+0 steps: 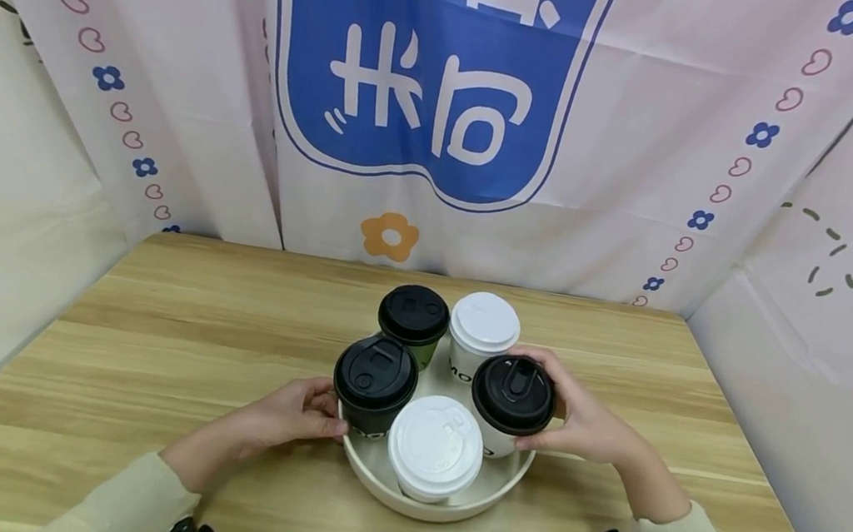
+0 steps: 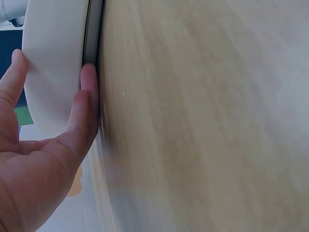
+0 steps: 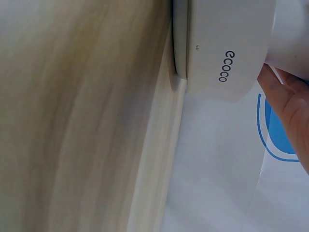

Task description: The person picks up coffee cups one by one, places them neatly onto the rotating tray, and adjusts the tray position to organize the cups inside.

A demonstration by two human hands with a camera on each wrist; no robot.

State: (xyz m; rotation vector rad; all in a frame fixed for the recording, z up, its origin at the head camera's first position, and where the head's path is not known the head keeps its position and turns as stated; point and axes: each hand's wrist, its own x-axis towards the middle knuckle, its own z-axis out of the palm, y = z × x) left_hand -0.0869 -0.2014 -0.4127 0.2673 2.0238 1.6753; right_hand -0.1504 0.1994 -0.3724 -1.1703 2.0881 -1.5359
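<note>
A round cream tray (image 1: 431, 513) stands on the wooden table with several lidded paper coffee cups in it. At its left side my left hand (image 1: 302, 411) grips the wall. In the left wrist view the thumb (image 2: 17, 72) lies at the rim, and fingertips (image 2: 89, 75) reach in at the tray's base. My right hand (image 1: 582, 416) holds the white cup with a black lid (image 1: 514, 394) at the tray's right. A dark cup with a black lid (image 1: 375, 379) is beside my left hand. A white-lidded cup (image 1: 436, 446) occupies the front.
At the tray's back are a green cup with a black lid (image 1: 413, 315) and a white cup with a white lid (image 1: 484, 325). The wooden table (image 1: 187, 347) spreads around the tray. A printed curtain (image 1: 587, 228) hangs behind the table.
</note>
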